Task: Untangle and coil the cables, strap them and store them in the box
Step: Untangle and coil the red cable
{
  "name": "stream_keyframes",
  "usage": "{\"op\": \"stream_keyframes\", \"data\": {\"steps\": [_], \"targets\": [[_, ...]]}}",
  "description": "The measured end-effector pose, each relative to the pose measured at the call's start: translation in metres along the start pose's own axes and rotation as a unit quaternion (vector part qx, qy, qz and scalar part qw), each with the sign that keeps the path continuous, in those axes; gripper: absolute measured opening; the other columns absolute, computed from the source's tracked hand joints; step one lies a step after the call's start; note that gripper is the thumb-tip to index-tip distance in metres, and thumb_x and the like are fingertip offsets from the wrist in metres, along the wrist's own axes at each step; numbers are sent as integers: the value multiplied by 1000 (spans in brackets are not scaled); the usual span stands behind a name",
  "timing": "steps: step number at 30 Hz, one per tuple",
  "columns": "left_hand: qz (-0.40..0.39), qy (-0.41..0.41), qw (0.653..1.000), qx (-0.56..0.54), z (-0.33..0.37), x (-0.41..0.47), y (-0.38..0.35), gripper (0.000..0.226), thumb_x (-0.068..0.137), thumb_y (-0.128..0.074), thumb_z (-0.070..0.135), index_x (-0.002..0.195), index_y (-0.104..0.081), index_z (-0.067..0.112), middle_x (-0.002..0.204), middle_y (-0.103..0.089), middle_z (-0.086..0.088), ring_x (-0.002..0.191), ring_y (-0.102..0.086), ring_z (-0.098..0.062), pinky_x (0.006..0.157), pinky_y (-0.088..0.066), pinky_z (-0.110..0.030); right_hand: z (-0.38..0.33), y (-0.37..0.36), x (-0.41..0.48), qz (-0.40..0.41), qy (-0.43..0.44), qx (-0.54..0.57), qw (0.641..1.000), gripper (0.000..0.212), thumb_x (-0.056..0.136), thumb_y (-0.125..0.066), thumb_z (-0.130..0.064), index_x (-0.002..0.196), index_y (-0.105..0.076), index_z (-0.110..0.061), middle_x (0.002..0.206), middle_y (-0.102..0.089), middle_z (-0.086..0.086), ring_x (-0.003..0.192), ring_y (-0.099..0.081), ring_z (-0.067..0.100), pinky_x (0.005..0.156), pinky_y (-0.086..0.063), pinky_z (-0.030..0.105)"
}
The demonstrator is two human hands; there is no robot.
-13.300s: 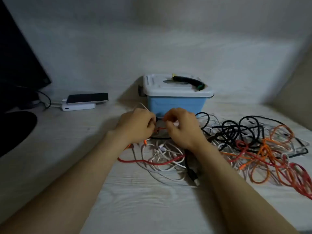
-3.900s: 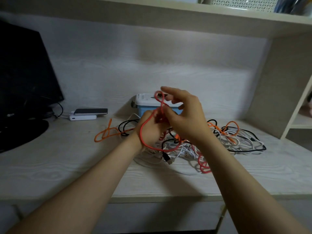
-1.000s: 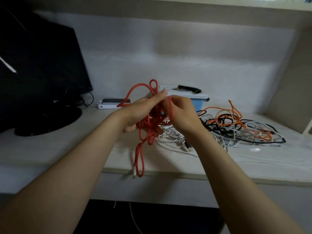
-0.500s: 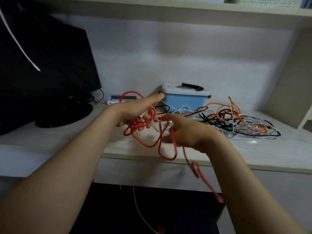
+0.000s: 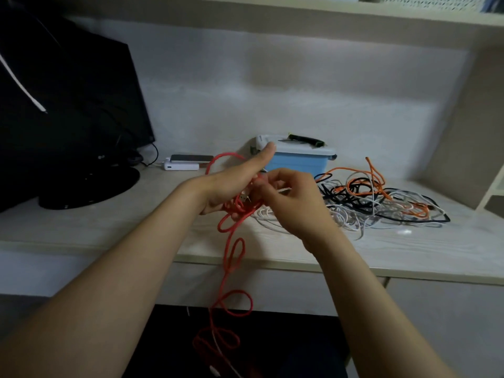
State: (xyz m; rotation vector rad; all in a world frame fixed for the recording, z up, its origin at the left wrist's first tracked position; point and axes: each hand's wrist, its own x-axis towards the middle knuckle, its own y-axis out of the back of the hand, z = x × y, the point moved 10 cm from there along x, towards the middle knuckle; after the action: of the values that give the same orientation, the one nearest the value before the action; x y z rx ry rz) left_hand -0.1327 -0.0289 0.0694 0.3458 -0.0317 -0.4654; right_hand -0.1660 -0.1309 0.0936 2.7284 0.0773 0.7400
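Note:
I hold a red cable (image 5: 231, 255) in front of the desk. My left hand (image 5: 231, 184) grips a bunch of its loops, thumb stretched up. My right hand (image 5: 289, 200) pinches the cable close beside the left. The rest of the red cable hangs down in loose loops past the desk edge. A tangle of white, black and orange cables (image 5: 365, 203) lies on the desk to the right. Behind my hands stands the blue box (image 5: 302, 163) with its white lid on.
A black strap-like object (image 5: 305, 139) lies on the box lid. A phone on a white power bank (image 5: 188, 162) sits at the back left. A dark monitor (image 5: 68, 110) with its round base fills the left. A shelf (image 5: 300, 15) runs overhead.
My right hand has come back up to the left hand and pinches the red cable there. More of the cable now hangs in loops below the desk edge.

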Motion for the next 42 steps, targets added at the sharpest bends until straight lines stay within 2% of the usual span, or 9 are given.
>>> {"op": "stream_keyframes", "data": {"steps": [5, 8, 15, 19, 24, 28, 32, 37, 42], "targets": [[20, -87, 996, -2, 7, 1, -3, 43, 98, -58, 52, 105, -71, 13, 85, -71, -6, 66, -61, -15, 51, -44, -22, 35, 36, 3, 164, -75, 54, 982, 21, 104, -60, -25, 91, -74, -16, 76, -76, 13, 63, -76, 33, 60, -64, 51], [39, -91, 995, 9, -4, 6, 6, 21, 101, -64, 35, 106, -71, 16, 85, -72, -6, 68, -62, -16, 56, -52, -28, 47, 44, 2, 197, -95, 74, 973, 17, 108, -53, -28, 102, -67, -19, 85, -74, 17, 60, -75, 34, 55, -62, 47], [223, -59, 970, -72, -11, 10, 44, 26, 107, -50, 20, 85, -63, 14, 86, -69, -11, 67, -63, -23, 57, -51, -30, 68, 52, -6, 247, -123, 125, 953, 27, 98, -43, -29, 89, -66, -38, 83, -74, 5, 79, -74, 38, 73, -61, 67], [284, -44, 957, 39, -10, 7, 66, 32, 89, -60, 21, 62, -75, 12, 72, -66, -8, 65, -55, -19, 61, -47, -32, 56, 62, -13, 288, -106, 139, 942, 23, 81, -43, -40, 80, -64, -32, 86, -72, 9, 87, -73, 34, 85, -58, 62], [170, -53, 972, 151, -17, 21, 39, 17, 104, -65, 26, 94, -72, 14, 79, -73, 0, 75, -66, -16, 71, -54, -33, 45, 58, -12, 266, -95, 196, 939, 27, 100, -36, -20, 94, -62, -24, 59, -53, 10, 55, -65, 38, 55, -57, 51], [219, -126, 946, 206, -9, 22, 43, 19, 92, -77, 44, 89, -77, 25, 82, -74, 5, 79, -65, -12, 74, -50, -32, 61, 50, -8, 217, -118, 81, 966, 28, 87, -41, -43, 90, -67, -34, 75, -65, 7, 68, -72, 40, 70, -61, 63], [278, -208, 907, 239, 14, 9, 45, 19, 88, -79, 51, 92, -81, 32, 116, -64, 5, 107, -59, -8, 90, -47, -24, 70, 34, -10, 121, -183, 21, 975, 48, 79, -46, -45, 74, -62, 0, 63, -64, 13, 67, -71, 47, 65, -60, 67], [210, -194, 951, 118, 15, 10, 32, 21, 100, -71, 36, 94, -78, 17, 72, -75, -3, 69, -72, -15, 74, -60, -34, 74, 26, -4, 103, -191, 9, 976, 46, 84, -47, -38, 75, -71, 1, 74, -76, 16, 74, -74, 36, 74, -63, 55], [209, -161, 965, -4, 7, 9, 32, 2, 107, -54, 14, 108, -56, 14, 80, -68, -8, 47, -47, -16, 49, -46, -33, 69, 24, 6, 133, -100, -21, 986, 39, 87, -43, -45, 83, -67, -15, 70, -70, 9, 72, -69, 38, 71, -58, 64]]}}
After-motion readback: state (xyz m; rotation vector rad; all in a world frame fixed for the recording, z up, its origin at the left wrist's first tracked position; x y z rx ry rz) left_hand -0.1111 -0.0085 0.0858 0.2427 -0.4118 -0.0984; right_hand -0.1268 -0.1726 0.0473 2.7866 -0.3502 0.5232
